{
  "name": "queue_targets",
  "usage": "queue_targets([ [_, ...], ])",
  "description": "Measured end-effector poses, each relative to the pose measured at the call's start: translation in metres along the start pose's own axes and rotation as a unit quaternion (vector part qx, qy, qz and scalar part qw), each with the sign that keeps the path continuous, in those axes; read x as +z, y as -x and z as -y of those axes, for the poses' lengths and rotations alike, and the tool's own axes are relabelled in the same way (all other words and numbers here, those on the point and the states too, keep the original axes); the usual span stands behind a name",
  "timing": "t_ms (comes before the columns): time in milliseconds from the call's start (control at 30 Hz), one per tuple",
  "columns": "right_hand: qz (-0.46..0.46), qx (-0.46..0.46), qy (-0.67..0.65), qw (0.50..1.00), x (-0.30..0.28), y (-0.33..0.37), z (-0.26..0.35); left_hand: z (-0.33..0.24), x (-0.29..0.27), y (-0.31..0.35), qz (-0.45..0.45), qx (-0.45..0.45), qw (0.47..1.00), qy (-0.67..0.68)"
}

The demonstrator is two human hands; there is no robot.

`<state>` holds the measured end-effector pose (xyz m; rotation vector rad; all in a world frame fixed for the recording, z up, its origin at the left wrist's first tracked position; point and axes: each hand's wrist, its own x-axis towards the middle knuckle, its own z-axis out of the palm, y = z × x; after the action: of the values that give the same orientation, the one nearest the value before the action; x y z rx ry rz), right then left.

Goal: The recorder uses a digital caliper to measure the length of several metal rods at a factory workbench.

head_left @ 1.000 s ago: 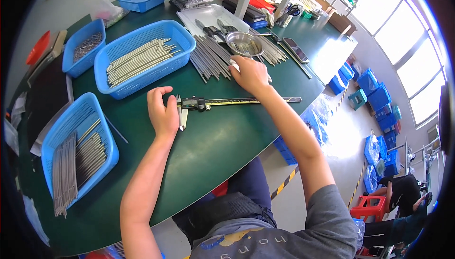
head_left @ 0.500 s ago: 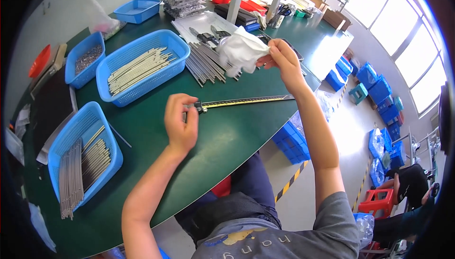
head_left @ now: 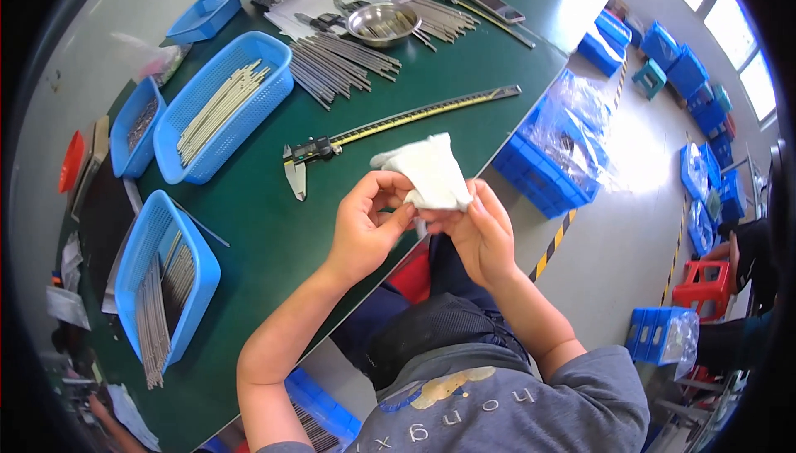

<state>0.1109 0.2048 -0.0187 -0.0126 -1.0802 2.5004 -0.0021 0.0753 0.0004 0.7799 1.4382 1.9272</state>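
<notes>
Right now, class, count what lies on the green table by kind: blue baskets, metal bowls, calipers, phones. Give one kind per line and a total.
Blue baskets: 4
Metal bowls: 1
Calipers: 1
Phones: 1
Total: 7

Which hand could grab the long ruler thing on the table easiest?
Probably the left hand. It is nearer the caliper lying on the green table, and only pinches a corner of the white cloth. The right hand cradles most of the cloth.
</notes>
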Motion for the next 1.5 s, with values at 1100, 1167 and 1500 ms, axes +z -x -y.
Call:
queue_targets([
  [1100, -0.078, -0.194, 0.495, 0.843, -0.018, 0.039, -0.015, -0.015, 0.052, 0.047, 0.015, 0.280, 0.782, -0.557],
  [1167, -0.085, -0.168, 0.486, 0.854, -0.014, 0.045, -0.010, -0.011, 0.049, 0.047, 0.039, 0.210, 0.829, -0.517],
  [1500, -0.182, 0.076, 0.262, 0.945, -0.043, 0.089, -0.014, 0.063, 0.080, 0.084, -0.153, -0.024, 0.983, -0.101],
])
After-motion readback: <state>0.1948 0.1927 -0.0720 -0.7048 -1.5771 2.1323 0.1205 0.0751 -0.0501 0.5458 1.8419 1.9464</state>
